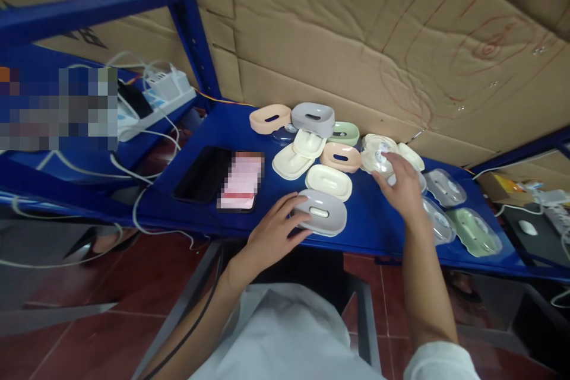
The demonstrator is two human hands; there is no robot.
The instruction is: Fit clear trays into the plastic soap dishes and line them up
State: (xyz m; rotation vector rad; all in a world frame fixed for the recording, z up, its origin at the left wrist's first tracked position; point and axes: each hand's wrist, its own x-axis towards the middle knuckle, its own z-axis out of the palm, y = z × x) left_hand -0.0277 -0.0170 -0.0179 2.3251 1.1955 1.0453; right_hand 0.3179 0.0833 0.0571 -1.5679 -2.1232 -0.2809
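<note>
My left hand (pixel 282 227) rests at the left side of a grey oval soap dish (pixel 332 222), its fingers over the rim and the thumb along the near side. A pale insert shows through the slot in that dish. Over on the right, my right hand (pixel 403 187) has its thumb and fingers apart, the fingertips at a pile of clear-covered cream pieces (pixel 371 154). Whether it grips one cannot be made out. Just behind the grey dish lie a cream tray (pixel 328 183) and a peach soap dish (pixel 342 158).
A second grey dish (pixel 313 120), another peach dish (pixel 269 119) and a green dish (pixel 347 132) stand by the cardboard wall (pixel 312 41). Clear-covered green pieces (pixel 474 234) lie at right. A phone (pixel 243 181) and a black device (pixel 205 175) occupy the left; cables hang beyond.
</note>
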